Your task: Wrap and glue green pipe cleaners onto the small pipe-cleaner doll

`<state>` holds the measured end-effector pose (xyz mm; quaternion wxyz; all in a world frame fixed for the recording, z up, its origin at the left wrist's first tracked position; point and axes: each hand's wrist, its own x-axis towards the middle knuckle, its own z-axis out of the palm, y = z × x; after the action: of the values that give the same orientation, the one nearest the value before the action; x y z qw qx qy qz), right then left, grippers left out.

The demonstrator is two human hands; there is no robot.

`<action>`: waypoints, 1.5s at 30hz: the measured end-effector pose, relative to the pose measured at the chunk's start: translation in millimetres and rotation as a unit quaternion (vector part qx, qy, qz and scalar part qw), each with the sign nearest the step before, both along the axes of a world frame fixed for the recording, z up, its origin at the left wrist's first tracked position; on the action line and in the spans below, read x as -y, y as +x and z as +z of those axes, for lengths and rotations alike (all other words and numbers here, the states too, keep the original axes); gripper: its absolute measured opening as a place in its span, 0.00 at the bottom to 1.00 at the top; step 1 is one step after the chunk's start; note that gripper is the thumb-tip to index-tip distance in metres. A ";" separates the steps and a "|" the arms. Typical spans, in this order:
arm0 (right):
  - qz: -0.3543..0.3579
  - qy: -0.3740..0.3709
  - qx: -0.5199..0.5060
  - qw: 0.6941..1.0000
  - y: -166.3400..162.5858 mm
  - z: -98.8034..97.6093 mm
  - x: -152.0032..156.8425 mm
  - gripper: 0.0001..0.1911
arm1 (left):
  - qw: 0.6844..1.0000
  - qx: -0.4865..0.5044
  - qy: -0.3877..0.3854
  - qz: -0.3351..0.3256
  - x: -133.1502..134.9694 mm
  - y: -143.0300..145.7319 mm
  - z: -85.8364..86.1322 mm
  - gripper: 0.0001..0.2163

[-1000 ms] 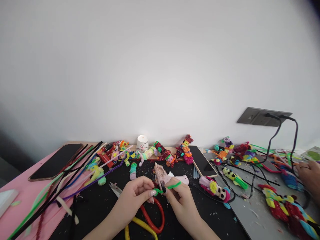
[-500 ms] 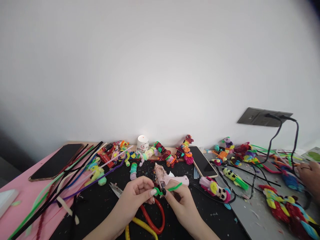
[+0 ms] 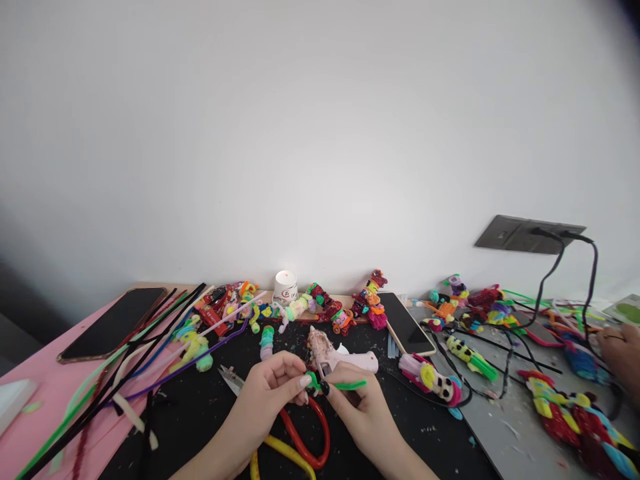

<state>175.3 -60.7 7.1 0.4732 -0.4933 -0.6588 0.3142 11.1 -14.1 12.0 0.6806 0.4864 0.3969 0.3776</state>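
Left hand has fingers closed in a pinch on the curled end of a green pipe cleaner; right hand pinches it too, straight tail out toward 3 o'clock. Piece sits between both hands. Pink glue gun at its 1 o'clock, red-and-yellow scissors at 7, white cup at 11.

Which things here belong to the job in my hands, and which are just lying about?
Job: green fuzzy stem, pinched by left hand and right hand; likely also scissors and glue gun close by.

Probably just lying about: phone on pink surface; pale-edged phone; paper cup.
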 end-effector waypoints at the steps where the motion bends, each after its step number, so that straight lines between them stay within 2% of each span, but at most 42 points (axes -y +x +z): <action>1: 0.002 -0.004 0.000 1.000 0.0 0.0 -0.1 0.13 | 1.000 0.003 -0.001 0.002 0.3 0.2 0.4 0.12; 19: 0.022 -0.014 0.047 0.999 -0.8 3.6 1.6 0.18 | 1.000 0.013 -0.006 0.006 0.4 1.5 -3.4 0.12; 45: 0.057 -0.030 0.069 0.996 -1.5 0.2 1.0 0.13 | 1.000 -0.001 -0.003 -0.007 2.1 3.6 -1.9 0.13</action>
<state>173.8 -61.7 7.3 0.3932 -0.4891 -0.7074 0.3253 14.6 -16.2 10.0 0.6842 0.4876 0.3952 0.3714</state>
